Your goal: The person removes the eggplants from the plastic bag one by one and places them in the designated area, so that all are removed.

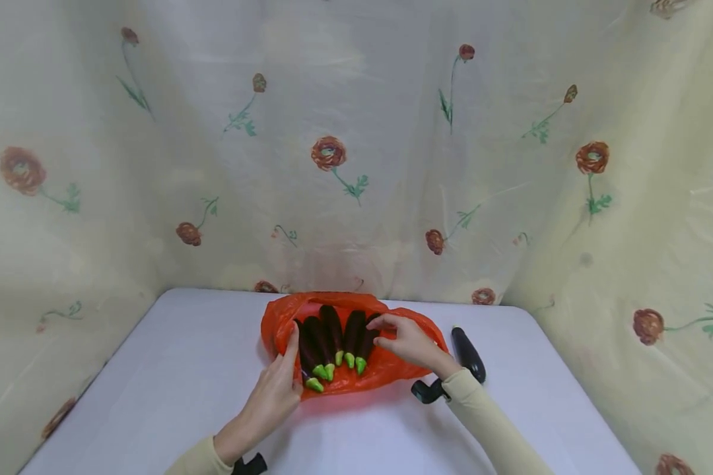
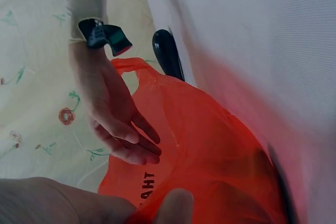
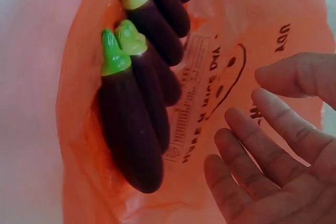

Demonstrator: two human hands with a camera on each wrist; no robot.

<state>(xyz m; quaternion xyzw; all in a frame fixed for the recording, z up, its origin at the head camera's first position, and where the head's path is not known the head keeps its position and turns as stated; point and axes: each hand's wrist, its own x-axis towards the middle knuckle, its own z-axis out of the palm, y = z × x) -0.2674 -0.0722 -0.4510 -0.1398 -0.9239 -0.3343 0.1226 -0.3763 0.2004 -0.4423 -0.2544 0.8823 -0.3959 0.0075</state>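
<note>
**Left hand on the bag, right hand free over the eggplants**

Left hand (image 1: 278,388) pinches the left rim of the red plastic bag (image 1: 392,366). Right hand (image 1: 405,340) holds nothing, fingers loosely spread over the bag's printed inner face.

Six eggplants (image 1: 331,326) lie side by side in the bag, green caps toward the person. One loose eggplant (image 1: 465,346) sits on the worktop (image 1: 154,396), right of the bag, beside the right forearm. Floral sheeting (image 1: 392,185) behind.

Reads as packing or unpacking; can't tell which. Either way: keep the left pinch so the mouth stays wide, no hard tugging, film looks thin. Take eggplants mid-body, one at a time; keep that forearm off the loose one, it could roll.
</note>
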